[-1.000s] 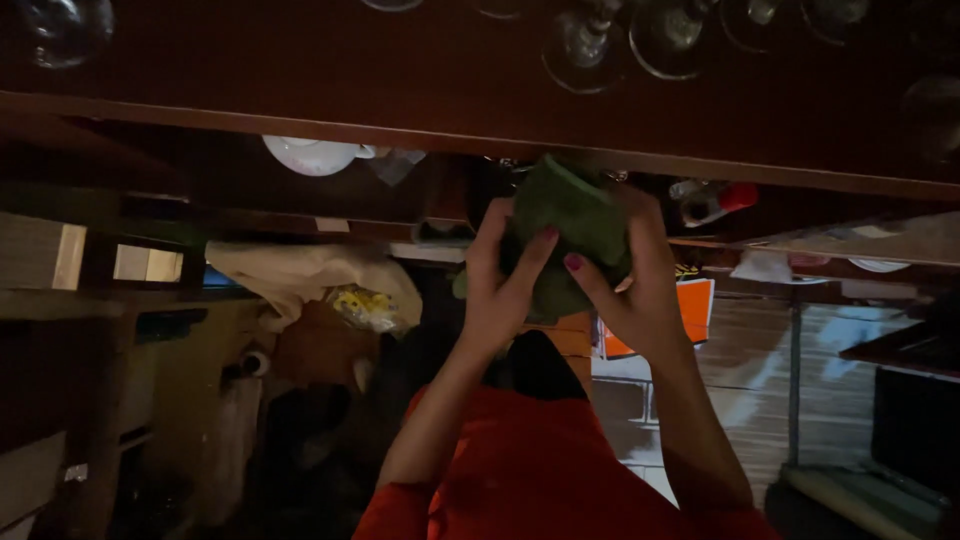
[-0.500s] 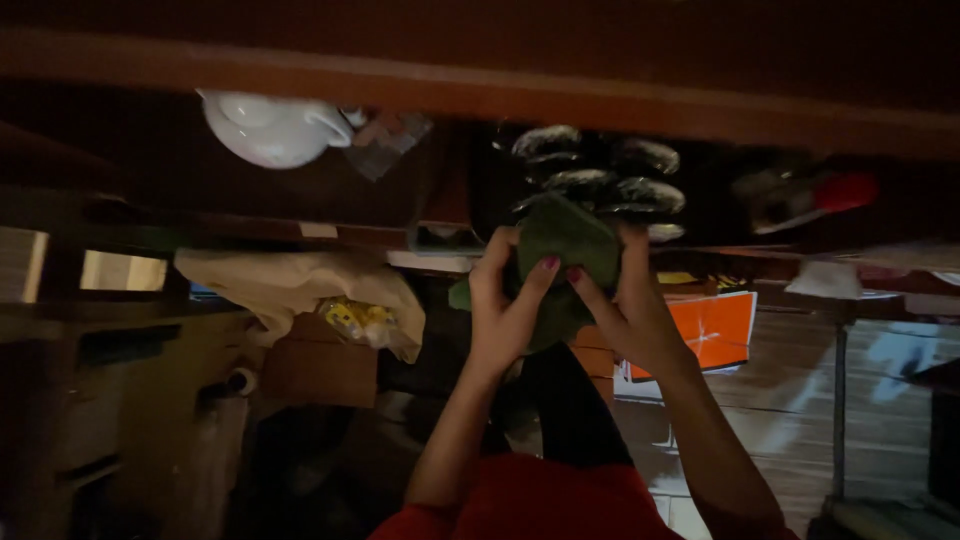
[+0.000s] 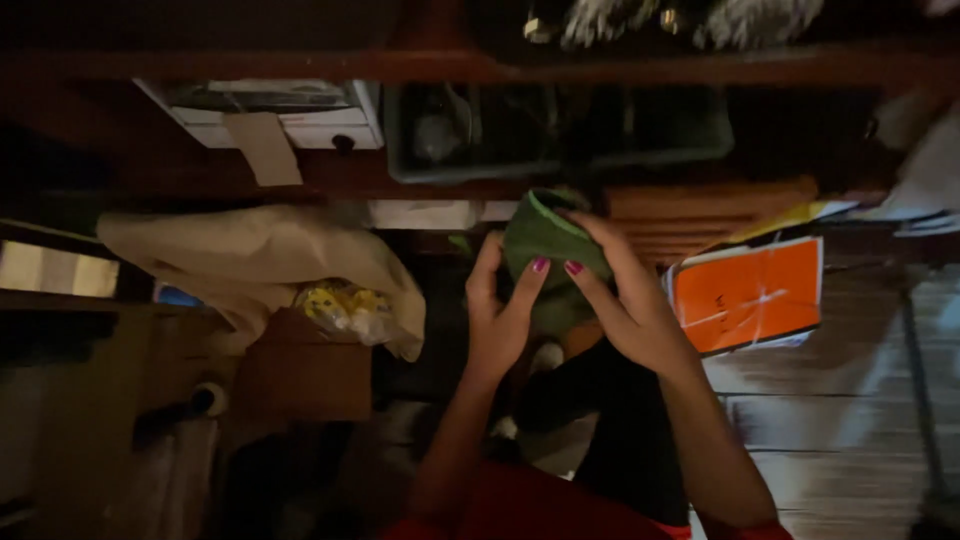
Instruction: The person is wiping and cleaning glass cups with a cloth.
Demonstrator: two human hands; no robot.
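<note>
Two hands grip one green cloth (image 3: 545, 240) in front of the dark shelves: the left hand (image 3: 500, 310) is closed on its lower edge, the right hand (image 3: 625, 300) wrapped over its side. A loose fold could slip free in this dim light.

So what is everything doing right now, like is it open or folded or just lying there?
Green cloth: bunched up, held between both hands.
Left hand: gripping the cloth.
Right hand: gripping the cloth.
Orange sheet: lying flat, creased.
Beige cloth: draped loosely over clutter.
Dark tray: open on the shelf.
</note>
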